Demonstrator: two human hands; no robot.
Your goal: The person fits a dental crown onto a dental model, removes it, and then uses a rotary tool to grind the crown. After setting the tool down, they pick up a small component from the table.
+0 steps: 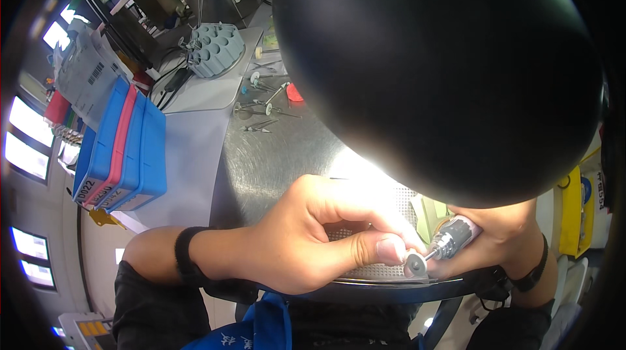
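Note:
My right hand [505, 236] is wrapped round a rotary handpiece [455, 237] with a silvery metal collar. From its tip a thin shank carries a small grey disc [415, 264], angled down toward the lower left. Thumb and forefinger of my left hand [306, 236] pinch together right beside the disc. Whatever small piece they hold is too covered to make out. Both hands are over a perforated metal grating [375, 271] at the near edge of the bench. A large dark rounded shape [443, 70] hides part of my right hand and much of the bench.
Loose rotary burs and mounted discs [264, 107] lie on the metal bench top [267, 154], near a red piece [295, 93]. Stacked blue and pink trays [124, 154] stand at left. Behind them sits a grey holder with round holes [216, 50]. Something yellow [574, 213] hangs at far right.

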